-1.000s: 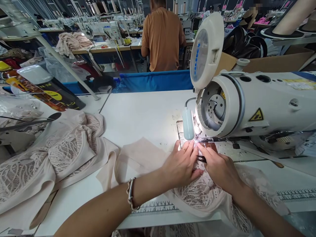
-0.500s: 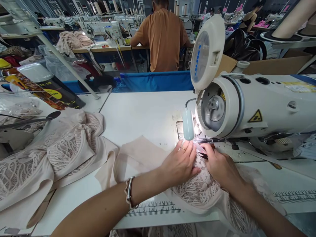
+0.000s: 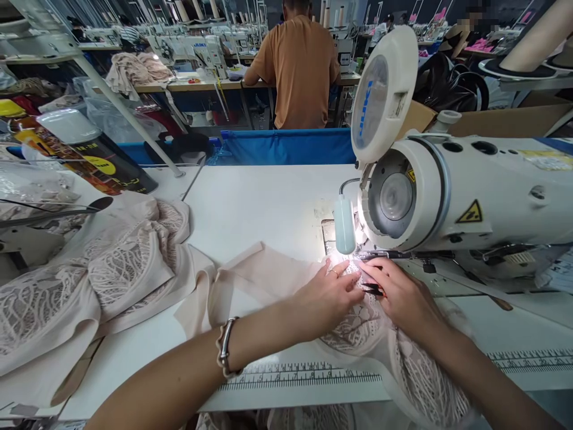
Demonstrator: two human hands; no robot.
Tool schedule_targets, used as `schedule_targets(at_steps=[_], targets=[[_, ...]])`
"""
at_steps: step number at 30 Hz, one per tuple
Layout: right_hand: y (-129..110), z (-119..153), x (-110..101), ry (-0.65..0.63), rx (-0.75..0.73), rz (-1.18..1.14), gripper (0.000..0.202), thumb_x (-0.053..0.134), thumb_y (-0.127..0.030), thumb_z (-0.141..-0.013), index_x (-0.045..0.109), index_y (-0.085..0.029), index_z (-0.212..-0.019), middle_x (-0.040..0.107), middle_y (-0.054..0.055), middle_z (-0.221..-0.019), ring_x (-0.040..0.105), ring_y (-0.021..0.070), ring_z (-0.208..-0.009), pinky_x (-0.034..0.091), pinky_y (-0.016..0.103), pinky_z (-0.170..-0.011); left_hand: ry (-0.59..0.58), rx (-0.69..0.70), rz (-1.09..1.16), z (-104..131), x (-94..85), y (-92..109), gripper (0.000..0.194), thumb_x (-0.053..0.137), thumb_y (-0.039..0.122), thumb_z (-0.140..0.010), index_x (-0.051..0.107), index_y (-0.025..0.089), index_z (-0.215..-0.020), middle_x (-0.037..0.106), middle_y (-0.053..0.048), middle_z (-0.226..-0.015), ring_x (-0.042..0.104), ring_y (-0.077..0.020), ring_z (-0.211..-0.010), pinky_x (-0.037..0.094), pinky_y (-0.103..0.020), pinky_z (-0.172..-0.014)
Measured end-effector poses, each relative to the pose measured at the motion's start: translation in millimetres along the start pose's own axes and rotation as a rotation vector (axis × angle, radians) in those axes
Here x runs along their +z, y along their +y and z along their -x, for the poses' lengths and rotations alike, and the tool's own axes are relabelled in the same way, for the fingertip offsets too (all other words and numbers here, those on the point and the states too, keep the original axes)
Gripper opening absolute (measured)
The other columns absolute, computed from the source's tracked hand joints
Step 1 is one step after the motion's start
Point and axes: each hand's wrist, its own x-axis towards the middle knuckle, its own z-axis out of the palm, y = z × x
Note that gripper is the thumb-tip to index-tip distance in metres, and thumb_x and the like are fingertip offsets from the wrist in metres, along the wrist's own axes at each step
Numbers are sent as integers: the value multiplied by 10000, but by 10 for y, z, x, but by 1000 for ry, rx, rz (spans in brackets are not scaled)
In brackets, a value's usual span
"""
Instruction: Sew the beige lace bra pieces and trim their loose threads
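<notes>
My left hand (image 3: pixel 326 303) lies on a pale pink lace garment (image 3: pixel 358 327) at the sewing machine (image 3: pixel 505 191), its fingers extended and slightly apart. Closed around small thread snips (image 3: pixel 372 289), my right hand (image 3: pixel 408 301) also touches the lace just right of my left fingertips. The snips' dark blades point left. Both hands are just in front of the lit stitching area, whose needle is hidden behind the pale work lamp (image 3: pixel 344 227) and glare. Plain pink fabric (image 3: pixel 264 275) stretches left from my left hand, and more lace hangs over the table's front edge.
More lace pieces (image 3: pixel 129 257) are heaped on the left of the white table (image 3: pixel 250 203). A spray can (image 3: pixel 96 155) leans behind them. A printed ruler (image 3: pixel 295 377) runs along the front edge. A person in a brown shirt (image 3: pixel 302 71) sits ahead, beyond a blue cloth (image 3: pixel 286 146).
My left fingers have spread a little, and my left hand has shifted slightly. The lace beneath my right forearm has swung lower over the front edge. The view has shifted slightly.
</notes>
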Motion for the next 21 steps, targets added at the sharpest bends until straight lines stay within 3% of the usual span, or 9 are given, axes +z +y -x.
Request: schedule_targets(at_steps=[5, 10, 13, 15, 18, 21], targets=[[-48, -117, -38, 4, -30, 86, 380, 422, -4, -818, 650, -181, -1064, 709, 63, -1048, 684, 194, -803, 490, 296, -664, -10, -34, 96, -15, -114, -153, 289, 477, 67, -981, 703, 196, -1109, 654, -79, -1293, 560, -293, -1239, 499, -493, -978], [-59, -205, -43, 29, -41, 157, 350, 410, 7, -785, 655, -194, -933, 719, 52, -952, 664, 184, -744, 451, 287, -619, 15, -6, 105, -24, -158, -295, 347, 453, 8, -921, 699, 202, -1069, 677, -50, -1215, 585, -260, -1140, 487, -418, -881], [-96, -200, -110, 41, -38, 203, 416, 412, 4, -764, 664, -205, -1021, 718, 44, -973, 654, 191, -756, 417, 285, -552, 77, 6, 58, -20, -148, -296, 203, 483, 131, -949, 682, 173, -936, 681, -58, -1114, 607, -222, -971, 474, -399, -847], [-161, -127, -171, 59, -6, 219, 403, 415, -14, -782, 654, -211, -1041, 700, 45, -952, 650, 205, -788, 377, 279, -501, 127, 16, -17, -19, -126, -264, 222, 503, 268, -977, 650, 156, -853, 671, -83, -1057, 599, -226, -912, 470, -394, -802], [-310, 94, -208, 70, 64, 208, 193, 417, -159, -929, 604, -210, -924, 652, 53, -912, 633, 195, -713, 346, 272, -462, 173, 97, -123, -23, -80, -220, 276, 504, 323, -992, 626, 133, -834, 657, -117, -984, 593, -244, -897, 460, -373, -729], [-435, 348, -143, 66, 114, 235, 316, 353, -380, -1039, 549, -219, -850, 611, 42, -880, 547, 151, -537, 302, 283, -435, 182, 218, -105, -21, -49, -218, 269, 425, 218, -1036, 638, 137, -892, 669, -100, -955, 595, -202, -869, 464, -336, -730]])
